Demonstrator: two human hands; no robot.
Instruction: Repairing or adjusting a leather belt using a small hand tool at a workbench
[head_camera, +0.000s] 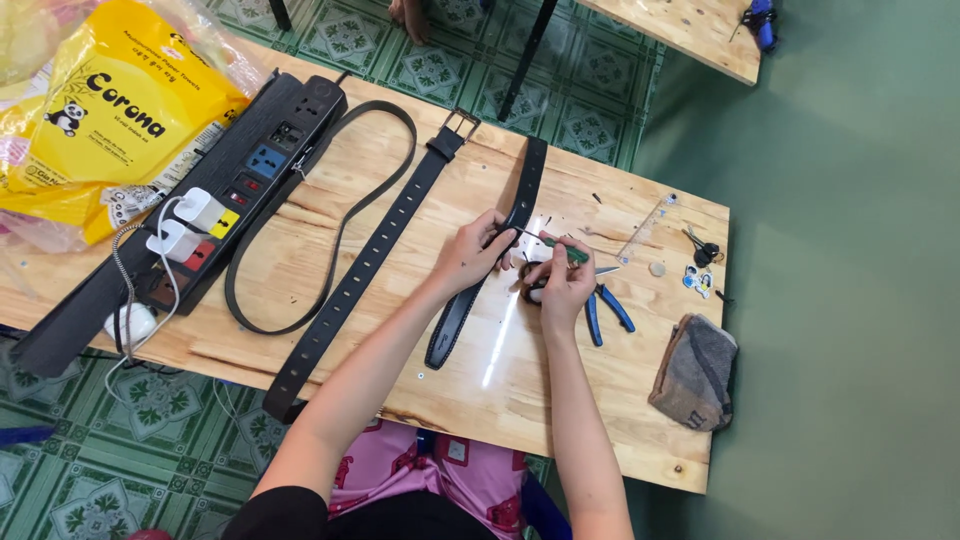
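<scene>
A: What does each hand hold?

B: The left hand (472, 250) is closed around the narrow black belt (480, 270), pinching it near the middle, on the wooden table (330, 320). The right hand (563, 283) is closed on a small green-handled screwdriver (560, 247), and its tip points at the belt.

A: Where does this belt lie?

B: Slanted across the board, between the two hands (its lower end is near the table's front edge). Blue-handled pliers (603, 305) lie just beside the right hand. A wider black belt with holes (370, 255) lies to the left, near a black power strip (190, 215).
</scene>
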